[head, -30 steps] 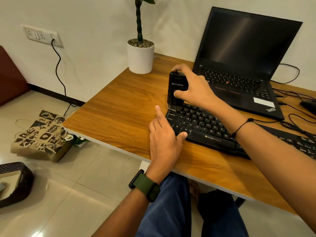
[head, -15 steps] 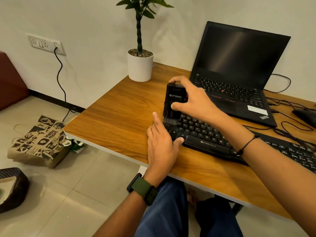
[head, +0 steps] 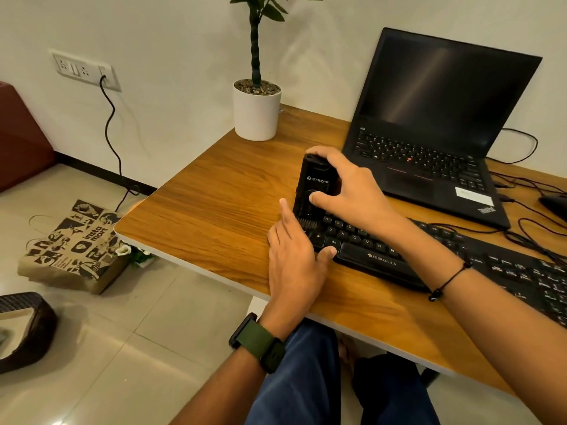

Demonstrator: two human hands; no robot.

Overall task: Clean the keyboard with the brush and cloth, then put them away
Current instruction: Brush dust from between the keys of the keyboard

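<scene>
A black keyboard (head: 383, 259) lies on the wooden desk (head: 214, 210), running off to the right. My right hand (head: 346, 188) grips a black block-shaped brush (head: 313, 185) upright, its bristles down on the keyboard's left end. My left hand (head: 294, 259) lies flat on the desk with straight fingers against the keyboard's left edge, its thumb on the front corner. No cloth is in view.
An open black laptop (head: 435, 118) stands behind the keyboard. A white plant pot (head: 256, 115) sits at the desk's back left corner. Cables (head: 527, 216) and a mouse (head: 555, 204) lie at the right. A paper bag (head: 73, 246) is on the floor.
The brush has slid along the keyboard's left end toward me, down over the keys. My left hand stays pressed at the keyboard's edge. The camera has tilted slightly.
</scene>
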